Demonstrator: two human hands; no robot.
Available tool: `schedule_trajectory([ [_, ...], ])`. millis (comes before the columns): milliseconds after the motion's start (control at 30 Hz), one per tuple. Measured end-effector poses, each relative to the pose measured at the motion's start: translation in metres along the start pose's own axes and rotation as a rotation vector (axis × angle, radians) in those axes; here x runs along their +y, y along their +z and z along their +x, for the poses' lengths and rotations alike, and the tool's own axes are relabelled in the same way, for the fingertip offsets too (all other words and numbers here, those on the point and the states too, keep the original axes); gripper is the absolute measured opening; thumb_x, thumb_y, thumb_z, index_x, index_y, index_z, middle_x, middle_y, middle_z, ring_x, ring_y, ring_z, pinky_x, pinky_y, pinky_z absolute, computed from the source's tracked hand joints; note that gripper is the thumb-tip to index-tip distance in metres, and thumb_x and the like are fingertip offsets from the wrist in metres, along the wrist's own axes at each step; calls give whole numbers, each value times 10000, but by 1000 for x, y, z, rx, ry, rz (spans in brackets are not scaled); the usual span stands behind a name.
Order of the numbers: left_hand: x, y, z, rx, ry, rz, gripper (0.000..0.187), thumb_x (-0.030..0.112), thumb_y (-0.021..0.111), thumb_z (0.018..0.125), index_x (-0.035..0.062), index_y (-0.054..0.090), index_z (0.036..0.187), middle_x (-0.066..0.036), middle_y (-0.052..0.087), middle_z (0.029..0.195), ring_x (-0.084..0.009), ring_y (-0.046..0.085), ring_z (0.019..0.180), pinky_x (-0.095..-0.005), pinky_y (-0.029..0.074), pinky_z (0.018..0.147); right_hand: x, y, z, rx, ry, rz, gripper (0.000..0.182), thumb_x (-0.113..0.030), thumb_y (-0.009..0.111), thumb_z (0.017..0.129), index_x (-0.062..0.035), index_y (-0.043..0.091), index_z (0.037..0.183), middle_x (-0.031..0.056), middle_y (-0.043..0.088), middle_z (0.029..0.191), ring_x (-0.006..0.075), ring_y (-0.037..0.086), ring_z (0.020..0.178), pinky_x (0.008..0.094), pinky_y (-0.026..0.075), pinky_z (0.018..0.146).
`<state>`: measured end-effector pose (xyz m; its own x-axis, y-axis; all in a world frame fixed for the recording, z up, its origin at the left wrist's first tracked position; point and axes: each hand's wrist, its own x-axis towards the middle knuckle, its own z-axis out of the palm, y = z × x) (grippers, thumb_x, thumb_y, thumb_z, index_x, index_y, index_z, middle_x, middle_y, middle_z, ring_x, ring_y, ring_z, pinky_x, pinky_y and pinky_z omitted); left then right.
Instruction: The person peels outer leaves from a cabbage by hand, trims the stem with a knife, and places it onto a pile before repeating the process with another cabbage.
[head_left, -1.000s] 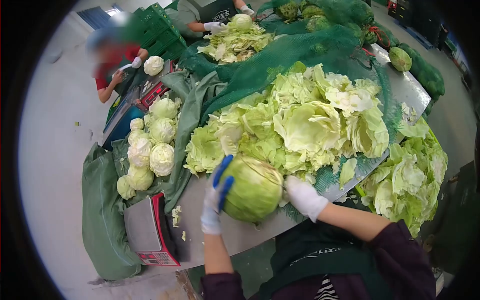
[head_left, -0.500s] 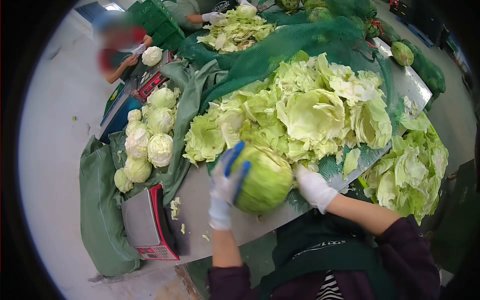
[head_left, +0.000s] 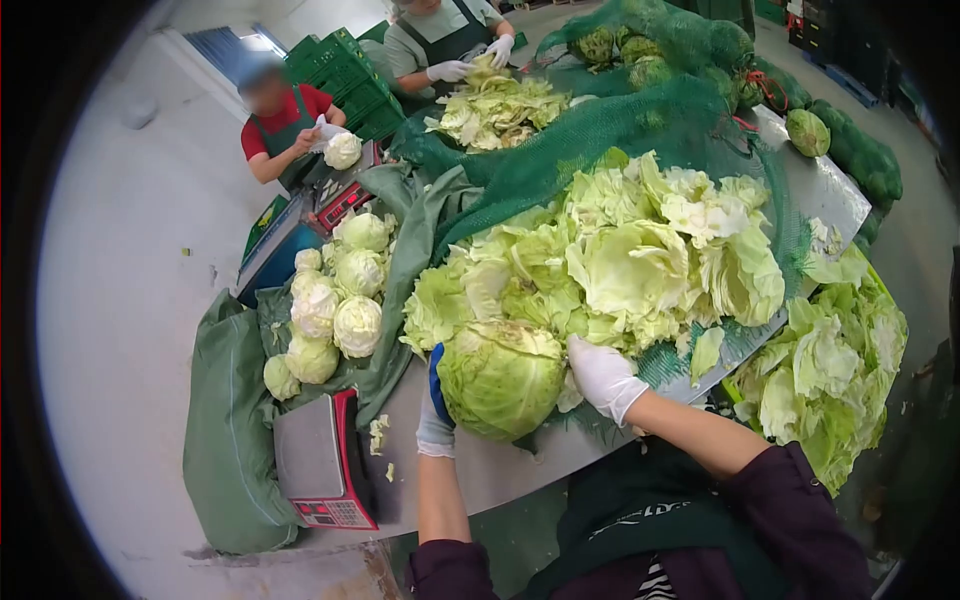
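Note:
A green cabbage (head_left: 502, 378) with its outer leaves on stands at the front of the metal table, between my hands. My left hand (head_left: 437, 405), in a white glove with blue-coated fingers, presses against its left side; most of those fingers are behind the cabbage. On the right side, my right hand (head_left: 605, 378) in a white glove grips the cabbage's edge, its fingertips partly hidden. Just behind lies a big heap of loose cabbage leaves (head_left: 630, 270) on green netting (head_left: 640, 130).
Trimmed cabbages (head_left: 357, 327) lie on green cloth at left, behind a red-framed scale (head_left: 308, 450). A crate of leaves (head_left: 830, 360) stands at right. Across the table, one person holds a cabbage (head_left: 343, 150); another handles leaves (head_left: 495, 105). Netted cabbages (head_left: 640, 50) lie at the back.
The cabbage has turned between my hands, and its blur is gone. My left fingers have slid from its upper front to its side. The view has tilted up, showing more of both people.

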<state>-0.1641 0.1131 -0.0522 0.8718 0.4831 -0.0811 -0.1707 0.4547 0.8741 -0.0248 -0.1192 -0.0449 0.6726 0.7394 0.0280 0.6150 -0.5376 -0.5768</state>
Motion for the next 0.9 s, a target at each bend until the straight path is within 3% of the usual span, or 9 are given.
schedule_trajectory([
  [200, 57, 107, 16, -10, 145, 607, 510, 378, 504, 928, 69, 482, 1333, -135, 478, 1361, -241, 465, 1231, -349, 356, 1030, 1, -54, 13, -112, -76, -159, 218, 4, 631, 703, 70, 566, 900, 248, 648, 790, 368, 670, 743, 413, 543, 658],
  [267, 34, 139, 1, 166, 425, 1735, 534, 380, 598, 856, 110, 520, 1311, -172, 520, 1296, -295, 483, 1197, -387, 312, 1054, -5, -44, 13, -112, -53, -258, 255, 13, 646, 685, 94, 602, 923, 260, 647, 832, 368, 673, 749, 393, 551, 673],
  [300, 23, 134, 1, 232, 407, 1729, 653, 391, 685, 767, 166, 484, 1346, -224, 495, 1299, -383, 467, 1198, -408, 349, 1036, -9, -47, 12, -163, -72, -265, 283, 35, 644, 683, 105, 615, 956, 271, 643, 868, 352, 678, 750, 376, 558, 654],
  [400, 30, 96, 17, 100, 439, 1401, 629, 354, 688, 781, 140, 489, 1339, -205, 489, 1322, -359, 462, 1221, -400, 345, 1035, -22, -26, 16, -14, -90, -512, 218, 36, 606, 722, 97, 613, 932, 266, 644, 832, 324, 684, 724, 374, 561, 614],
  [600, 56, 36, 45, -59, 244, 860, 478, 228, 565, 912, 42, 465, 1340, -131, 482, 1351, -244, 447, 1240, -305, 317, 1052, -11, 24, 83, 121, -67, -226, 167, -3, 537, 778, 96, 602, 896, 259, 642, 775, 330, 679, 694, 389, 554, 597],
  [667, 45, 51, 39, 109, 143, 701, 478, 226, 567, 911, 55, 463, 1345, -129, 485, 1350, -248, 437, 1247, -315, 304, 1063, -3, 13, 80, -2, -105, -37, 179, -4, 539, 780, 78, 617, 918, 267, 639, 786, 376, 662, 726, 413, 544, 632],
  [733, 13, 40, 26, 23, 796, 1523, 497, 190, 640, 841, 56, 510, 1302, -132, 504, 1328, -309, 420, 1252, -377, 310, 1057, 21, 22, 99, -155, -13, 51, 167, -20, 538, 785, 76, 636, 881, 283, 635, 787, 410, 645, 764, 427, 524, 643],
  [833, 13, 80, -19, 229, 580, 1142, 566, 119, 668, 766, 41, 506, 1303, -139, 470, 1359, -349, 408, 1253, -383, 316, 1048, 6, -14, 93, -389, 437, 559, 201, -91, 542, 770, 96, 607, 733, 208, 599, 603, 297, 623, 542, 376, 473, 490],
  [900, 10, 73, -41, 233, 602, 1128, 603, 117, 663, 763, 35, 472, 1329, -149, 429, 1388, -333, 398, 1268, -376, 305, 1054, 16, 1, 87, -349, 331, 572, 221, -123, 556, 780, 87, 597, 724, 171, 581, 578, 251, 587, 495, 359, 456, 459],
])
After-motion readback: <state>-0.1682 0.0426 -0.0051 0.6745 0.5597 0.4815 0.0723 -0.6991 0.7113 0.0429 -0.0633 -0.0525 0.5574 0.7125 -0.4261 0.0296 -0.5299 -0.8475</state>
